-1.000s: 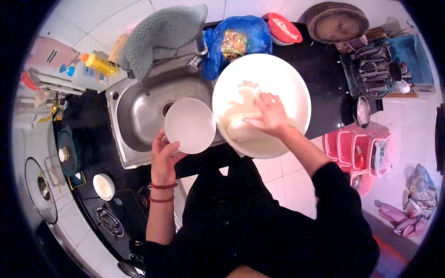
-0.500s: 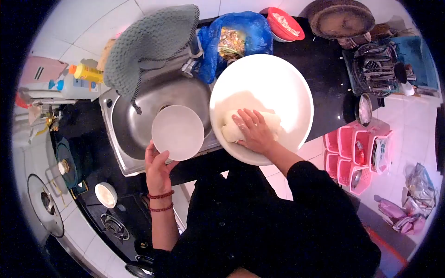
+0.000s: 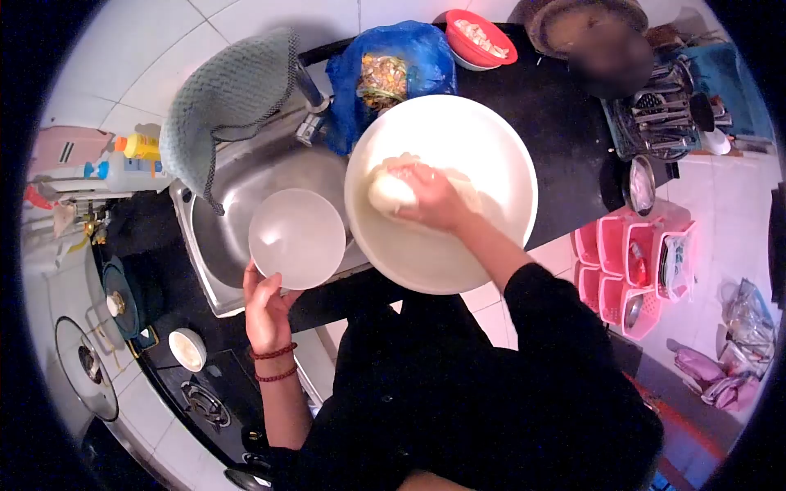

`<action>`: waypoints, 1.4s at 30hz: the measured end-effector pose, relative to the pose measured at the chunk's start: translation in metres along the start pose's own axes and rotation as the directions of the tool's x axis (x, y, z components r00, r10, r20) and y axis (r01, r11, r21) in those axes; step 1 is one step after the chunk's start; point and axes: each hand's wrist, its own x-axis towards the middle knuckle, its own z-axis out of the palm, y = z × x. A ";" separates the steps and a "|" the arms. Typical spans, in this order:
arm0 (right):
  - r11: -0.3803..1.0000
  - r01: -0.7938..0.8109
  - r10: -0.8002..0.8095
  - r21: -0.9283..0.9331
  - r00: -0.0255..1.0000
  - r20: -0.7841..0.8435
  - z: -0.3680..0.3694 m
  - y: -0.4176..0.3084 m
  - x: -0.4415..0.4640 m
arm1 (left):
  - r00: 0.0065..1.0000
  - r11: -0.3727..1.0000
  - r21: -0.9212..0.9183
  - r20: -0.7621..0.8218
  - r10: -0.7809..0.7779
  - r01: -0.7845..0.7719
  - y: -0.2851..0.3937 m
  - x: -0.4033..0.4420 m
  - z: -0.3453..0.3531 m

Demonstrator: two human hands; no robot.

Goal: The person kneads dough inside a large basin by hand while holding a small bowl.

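My left hand [image 3: 268, 315] grips the near rim of a white bowl [image 3: 297, 237], thumb on the edge, above the front of the steel sink [image 3: 221, 254]. Inside a large white basin [image 3: 491, 155], my right hand [image 3: 434, 199] is closed around a pale lump of dough [image 3: 392, 195]. The rounded end of the dough sticks out to the left of my fingers; the rest is partly hidden under the hand. The bowl is a little apart from the basin's left side.
Behind the basin sit a blue plastic bag [image 3: 438, 61] with scraps and a red bowl [image 3: 501, 56] of pale pieces. A grey-green cloth [image 3: 237, 98] drapes over the sink's back. Utensils [image 3: 659, 110] lie at right; a small white bowl [image 3: 187, 349] stands near the stove.
My right hand has gone from lying flat on the dough to grasping it, and the dough's end is turned up more. The view has shifted slightly; the left hand still holds the bowl.
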 end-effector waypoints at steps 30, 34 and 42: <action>0.859 0.002 0.206 -0.512 0.914 0.349 -0.083 0.092 -0.035 | 0.995 0.994 -0.087 0.076 -0.062 0.068 -0.012 0.001 -0.013; 0.829 -0.001 0.224 -0.559 0.917 0.330 -0.111 0.100 -0.057 | 0.994 0.995 -0.065 0.084 -0.073 0.079 -0.016 0.003 -0.003; 0.888 -0.042 0.397 -0.459 0.574 0.716 -0.112 0.055 -0.083 | 0.992 0.993 -0.098 0.109 -0.061 0.071 -0.019 0.001 -0.003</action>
